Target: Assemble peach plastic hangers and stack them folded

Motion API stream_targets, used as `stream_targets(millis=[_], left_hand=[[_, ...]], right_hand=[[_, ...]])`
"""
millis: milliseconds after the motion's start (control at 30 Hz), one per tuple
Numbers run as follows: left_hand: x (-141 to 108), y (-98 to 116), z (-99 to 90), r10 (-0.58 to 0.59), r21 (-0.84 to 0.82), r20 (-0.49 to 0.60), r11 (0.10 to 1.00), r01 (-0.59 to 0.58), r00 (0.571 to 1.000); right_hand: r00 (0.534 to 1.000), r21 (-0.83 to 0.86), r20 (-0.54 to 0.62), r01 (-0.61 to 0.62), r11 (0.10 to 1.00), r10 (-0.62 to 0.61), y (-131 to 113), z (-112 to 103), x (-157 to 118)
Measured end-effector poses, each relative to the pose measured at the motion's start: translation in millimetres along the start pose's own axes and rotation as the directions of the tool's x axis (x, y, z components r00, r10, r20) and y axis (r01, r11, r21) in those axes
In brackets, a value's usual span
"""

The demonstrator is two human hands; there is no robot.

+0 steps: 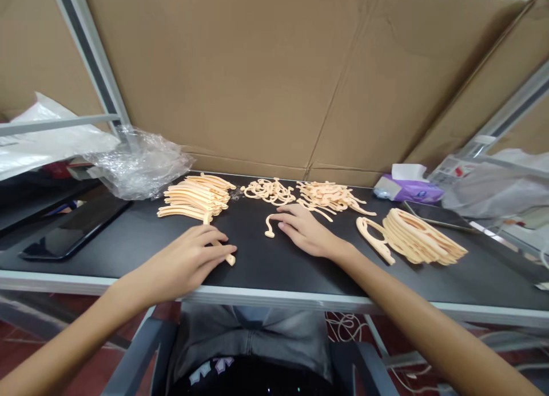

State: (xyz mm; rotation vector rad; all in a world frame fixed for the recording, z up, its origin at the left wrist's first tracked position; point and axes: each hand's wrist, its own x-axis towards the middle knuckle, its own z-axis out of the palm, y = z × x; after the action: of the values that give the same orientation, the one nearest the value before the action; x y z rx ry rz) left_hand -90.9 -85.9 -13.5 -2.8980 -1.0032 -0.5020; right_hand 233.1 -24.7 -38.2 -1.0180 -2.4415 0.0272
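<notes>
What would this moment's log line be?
left hand: on long piece | right hand: fingers at hook | far side: three piles | right: stacked frames

Four piles [197, 197] of pale peach, plastic-looking pieces, and three single pieces.
One pile each of long curved bars [193, 204], small curled hooks [270, 191], thin wavy strips [328, 195] and looped frames [429, 238], too overlapped to count; singly, one bar [230, 260], one hook [269, 233], one frame [374, 240]; also one purple-and-white tissue box [407, 189], two dark flat slabs [75, 227].
</notes>
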Motion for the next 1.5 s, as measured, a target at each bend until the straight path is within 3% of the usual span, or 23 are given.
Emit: stream_targets(millis=[200, 333, 433, 600, 700, 833, 933, 1000, 1167, 1267, 1500], left_hand=[[23.2, 27.9, 8.2, 0.030, -0.057, 0.017, 0.998, -0.029, 0.999], [44.9, 39.9, 12.9, 0.042, -0.153, -0.001, 0.987, -0.042, 0.999], [70.1, 37.1, 17.1, 0.030, -0.205, -0.098, 0.978, -0.049, 0.995], [114.9, 22.0, 17.8, 0.035, -0.250, -0.179, 0.965, -0.080, 0.983], [125.6, 14.1, 17.5, 0.053, -0.253, -0.191, 0.962, -0.102, 0.980], [120.9, -2.7, 17.2, 0.020, -0.223, -0.185, 0.973, -0.062, 0.983], [117.3, -15.5, 16.6, -0.054, -0.333, -0.153, 0.943, 0.000, 0.987], [117.5, -19.5, 18.0, -0.126, -0.442, -0.103, 0.894, 0.068, 0.987], [120.0, -14.9, 31.3, -0.206, -0.561, -0.018, 0.812, 0.161, 0.978], [120.2, -9.4, 39.3, -0.197, -0.624, -0.007, 0.767, 0.149, 0.980], [119.9, -2.4, 36.7, -0.240, -0.731, 0.001, 0.662, 0.164, 0.971]], right_hand=[[0.995, -0.004, -0.097, 0.017, 1.000, -0.017, -0.7, -0.4, 2.0], [0.964, 0.039, -0.261, 0.064, 0.997, -0.051, -7.7, -7.6, 4.8], [0.932, 0.089, -0.351, 0.131, 0.987, -0.093, -15.2, -14.6, 5.5], [0.939, 0.132, -0.312, 0.195, 0.972, -0.146, -18.0, -16.6, 4.6], [0.959, 0.200, -0.275, 0.125, 0.972, -0.067, -14.1, -16.4, 4.5], [0.959, 0.351, -0.248, -0.039, 0.936, 0.133, -6.8, -20.3, 4.6], [0.934, 0.429, -0.236, -0.147, 0.891, 0.268, 0.1, -21.7, 4.6], [0.929, 0.405, -0.239, -0.170, 0.898, 0.283, 4.0, -20.8, 4.4], [0.938, 0.057, -0.346, 0.000, 0.998, 0.020, 1.3, -17.6, 3.1], [0.952, -0.113, -0.280, 0.096, 0.989, -0.124, -8.6, -15.3, 3.0], [0.965, -0.136, -0.135, 0.205, 0.969, -0.223, -16.7, -8.2, 6.2]])
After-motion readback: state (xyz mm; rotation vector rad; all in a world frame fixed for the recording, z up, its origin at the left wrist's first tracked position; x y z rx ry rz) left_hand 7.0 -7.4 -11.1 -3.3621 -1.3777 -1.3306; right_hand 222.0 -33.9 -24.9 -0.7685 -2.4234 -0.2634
